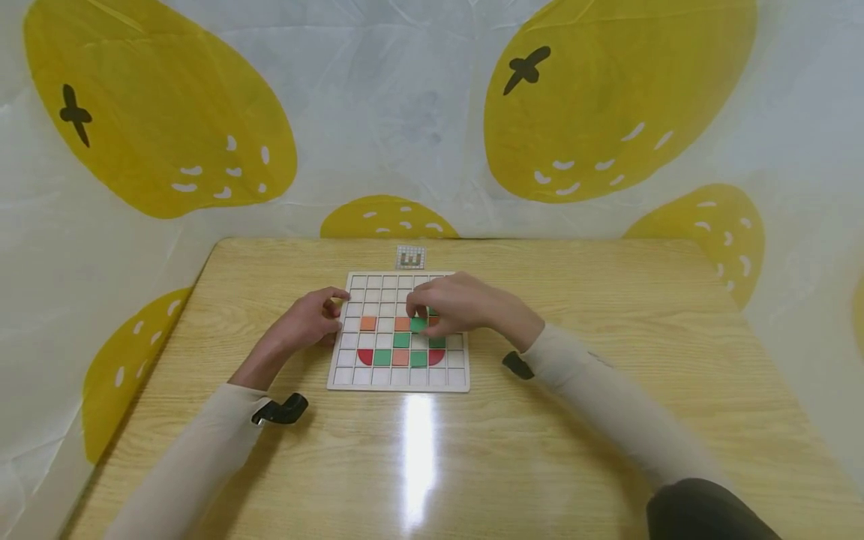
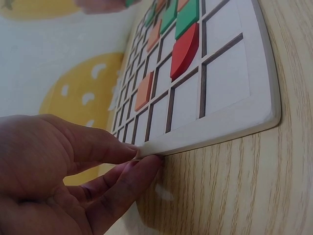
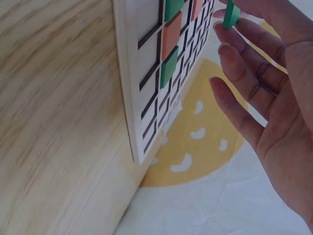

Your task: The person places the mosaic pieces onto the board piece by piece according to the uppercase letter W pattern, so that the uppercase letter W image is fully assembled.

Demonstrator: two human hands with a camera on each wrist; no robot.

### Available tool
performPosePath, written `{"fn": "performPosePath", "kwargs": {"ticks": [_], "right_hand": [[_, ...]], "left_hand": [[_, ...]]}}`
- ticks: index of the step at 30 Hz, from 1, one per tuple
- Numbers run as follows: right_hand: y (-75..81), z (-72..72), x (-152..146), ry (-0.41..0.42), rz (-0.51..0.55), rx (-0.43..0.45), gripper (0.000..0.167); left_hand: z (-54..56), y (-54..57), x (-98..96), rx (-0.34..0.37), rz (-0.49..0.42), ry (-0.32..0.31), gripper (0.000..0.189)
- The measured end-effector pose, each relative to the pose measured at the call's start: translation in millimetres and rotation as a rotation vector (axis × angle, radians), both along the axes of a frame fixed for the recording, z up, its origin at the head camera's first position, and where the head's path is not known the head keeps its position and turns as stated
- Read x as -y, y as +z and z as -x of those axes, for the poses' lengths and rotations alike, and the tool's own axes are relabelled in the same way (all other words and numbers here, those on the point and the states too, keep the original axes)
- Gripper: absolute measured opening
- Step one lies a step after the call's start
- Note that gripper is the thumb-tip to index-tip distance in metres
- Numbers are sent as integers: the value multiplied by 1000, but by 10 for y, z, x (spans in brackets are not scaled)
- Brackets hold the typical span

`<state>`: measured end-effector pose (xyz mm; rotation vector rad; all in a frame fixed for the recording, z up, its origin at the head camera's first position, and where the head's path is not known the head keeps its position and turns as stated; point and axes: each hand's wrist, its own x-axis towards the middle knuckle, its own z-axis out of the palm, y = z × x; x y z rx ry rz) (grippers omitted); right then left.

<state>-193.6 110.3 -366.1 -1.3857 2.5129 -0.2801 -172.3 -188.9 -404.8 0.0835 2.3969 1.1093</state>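
Observation:
A white grid board [image 1: 343,376] lies flat on the table, with green, orange and red tiles in several of its squares. My left hand [image 1: 307,321] is at the board's left edge; in the left wrist view, thumb and fingers pinch its rim. Over the right half of the board, my right hand [image 1: 464,303] pinches a green square tile [image 3: 232,15] between thumb and fingers, clear of the surface in the right wrist view. Red rounded tiles [image 2: 185,52] sit at both ends of a lower row. Nearer the left hand is a lone orange tile [image 1: 367,323]. My right hand covers part of the upper right squares.
Behind the board, a small card [image 1: 410,257] with a printed grid pattern lies on the wooden table [image 1: 607,360]. A white cloth [image 1: 391,90] with yellow fruit shapes hangs at the table's far edge. Dark straps [image 1: 282,409] hang at both wrists.

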Motion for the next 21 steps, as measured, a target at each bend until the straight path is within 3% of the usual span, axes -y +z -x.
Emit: {"fn": "performPosePath", "kwargs": {"ticks": [8,21], "right_hand": [[-13,17,152,10,-3,56,26],[-78,32,459,32,-65,43,25]], "left_hand": [[12,13,-4,7,-6,-4,55],[9,44,6,34,-22,8,56]]}}
